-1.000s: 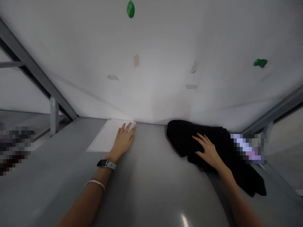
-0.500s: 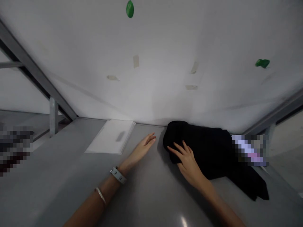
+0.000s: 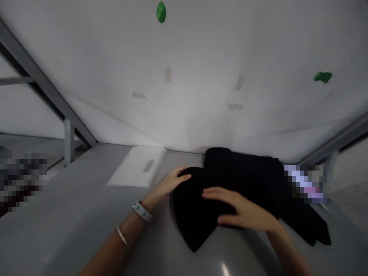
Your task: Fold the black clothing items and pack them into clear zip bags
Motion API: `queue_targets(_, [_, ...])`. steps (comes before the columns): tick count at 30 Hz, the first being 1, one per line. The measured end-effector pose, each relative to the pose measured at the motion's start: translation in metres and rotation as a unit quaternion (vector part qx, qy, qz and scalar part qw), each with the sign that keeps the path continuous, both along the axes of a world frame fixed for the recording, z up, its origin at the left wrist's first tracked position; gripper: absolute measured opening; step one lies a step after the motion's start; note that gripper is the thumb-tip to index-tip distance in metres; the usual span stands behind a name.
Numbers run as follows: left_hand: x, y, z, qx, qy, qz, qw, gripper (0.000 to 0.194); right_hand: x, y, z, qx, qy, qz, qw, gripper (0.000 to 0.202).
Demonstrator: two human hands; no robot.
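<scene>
Right hand (image 3: 245, 211): released, fingers extended, thumb apart, over the black cloth (image 3: 194, 211) on the grey table (image 3: 74, 218). Left hand (image 3: 170, 183): at the cloth's left edge; grip cannot be determined. White sheets (image 3: 132, 170) lie farther back, beside the white wall (image 3: 198, 50).

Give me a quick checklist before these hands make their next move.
1. Left hand at the left edge of the black cloth: ok.
2. Right hand pressing on the cloth: cannot tell; it may only hover.
3. White sheets apart from the cloth: ok.
4. Left wrist bare: not ok; it wears a watch strap and bracelet.
5. Number of cloth layers: cannot tell, too dark.
</scene>
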State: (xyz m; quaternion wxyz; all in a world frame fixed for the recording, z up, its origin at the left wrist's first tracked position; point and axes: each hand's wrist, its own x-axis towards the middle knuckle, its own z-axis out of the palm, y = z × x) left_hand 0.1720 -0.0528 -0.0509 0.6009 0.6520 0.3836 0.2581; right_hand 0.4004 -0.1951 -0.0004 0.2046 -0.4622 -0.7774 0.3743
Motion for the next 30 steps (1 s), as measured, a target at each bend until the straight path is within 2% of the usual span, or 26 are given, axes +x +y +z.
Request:
queue_targets(1, [-0.003,0.001,0.003,-0.004,0.001,-0.002,1.000,0.036,0.009,0.006,0.000,0.051,0.009,-0.081,0.995,0.048])
queue_targets(3, [-0.010,0.001,0.010,-0.012,-0.001,0.006,1.000,0.036,0.022,0.022,-0.007,0.145,-0.038,-0.259,0.954,0.045])
queue_targets(4, [-0.013,0.001,0.014,-0.016,-0.004,0.011,1.000,0.036,0.025,0.031,-0.013,0.166,-0.082,-0.325,0.927,0.048])
queue_targets(5, [-0.015,0.001,0.018,-0.018,-0.009,0.012,1.000,0.034,0.026,0.040,-0.019,0.162,-0.113,-0.359,0.912,0.052])
queue_targets(6, [-0.018,0.001,0.022,-0.018,-0.012,0.008,1.000,0.032,0.025,0.049,-0.025,0.145,-0.117,-0.365,0.912,0.053])
queue_targets(8, [-0.023,0.000,0.030,-0.009,-0.014,-0.015,1.000,0.025,0.019,0.062,-0.034,0.106,-0.074,-0.339,0.932,0.048])
queue_targets(11, [-0.031,0.003,0.041,0.020,-0.006,-0.029,0.999,0.027,0.013,0.069,-0.036,0.112,0.023,-0.328,0.938,0.035])
queue_targets(13, [-0.038,0.007,0.045,0.040,-0.005,0.002,0.999,0.030,0.017,0.065,-0.030,0.129,0.101,-0.348,0.923,0.032])
queue_targets(16, [-0.051,0.015,0.050,0.063,-0.017,0.092,0.994,0.034,0.037,0.049,-0.017,0.117,0.213,-0.371,0.896,0.031])
queue_targets(19, [-0.066,0.022,0.055,0.088,-0.049,0.140,0.985,0.040,0.058,0.035,-0.008,0.125,0.256,-0.384,0.878,0.030])
queue_targets(21, [-0.076,0.026,0.058,0.095,-0.058,0.120,0.986,0.037,0.066,0.029,-0.006,0.140,0.254,-0.385,0.876,0.036])
queue_targets(24, [-0.090,0.031,0.060,0.108,-0.017,0.072,0.991,0.026,0.069,0.027,-0.007,0.153,0.202,-0.384,0.888,0.043])
queue_targets(27, [-0.099,0.034,0.060,0.131,0.030,0.042,0.990,0.024,0.066,0.031,-0.012,0.168,0.077,-0.377,0.908,0.032])
queue_targets(30, [-0.102,0.036,0.060,0.147,0.039,0.026,0.988,0.023,0.059,0.036,-0.016,0.202,-0.018,-0.366,0.908,0.021])
